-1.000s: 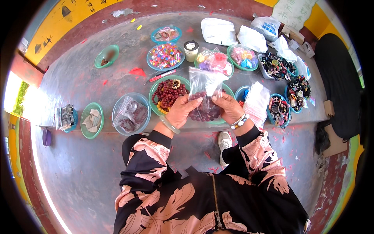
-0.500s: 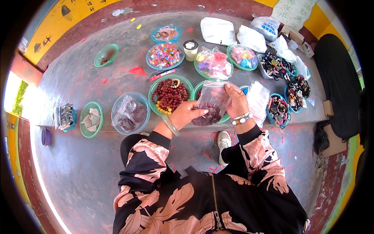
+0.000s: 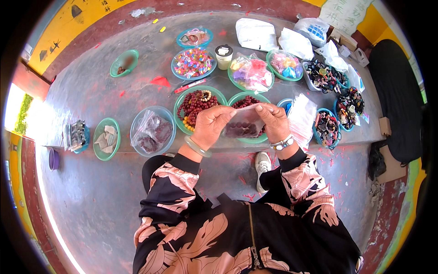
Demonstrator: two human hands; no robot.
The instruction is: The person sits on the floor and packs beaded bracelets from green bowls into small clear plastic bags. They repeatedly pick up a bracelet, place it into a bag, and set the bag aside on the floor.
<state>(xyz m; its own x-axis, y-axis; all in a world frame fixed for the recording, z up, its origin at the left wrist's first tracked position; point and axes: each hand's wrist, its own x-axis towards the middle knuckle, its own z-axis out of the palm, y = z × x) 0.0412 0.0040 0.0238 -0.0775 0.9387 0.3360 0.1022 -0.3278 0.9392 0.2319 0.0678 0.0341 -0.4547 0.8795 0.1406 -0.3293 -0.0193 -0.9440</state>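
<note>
Between my hands a clear plastic zip bag (image 3: 245,124) hangs by its top edge, with dark red beads in its lower part. My left hand (image 3: 210,127) pinches one upper corner between thumb and fingers. At the opposite corner my right hand (image 3: 275,123) pinches the same edge. Behind the bag sits a green bowl (image 3: 261,139) with dark red bead strings, partly hidden by it. Left of that, another green bowl (image 3: 177,118) holds dark red strings with some yellow beads. A stack of flat clear bags (image 3: 302,118) lies just right of my right hand.
Bowls of colourful small pieces (image 3: 193,64), pink packets (image 3: 252,73) and dark hair ties (image 3: 325,128) stand on the raised ledge. A lidded cup (image 3: 223,56) and a red-and-white marker (image 3: 190,86) are among them. At left is a bowl of bagged beads (image 3: 153,132).
My left hand has moved up to the bag's top edge, and my right hand has come down slightly. The bag's top edge is now stretched level between both hands.
</note>
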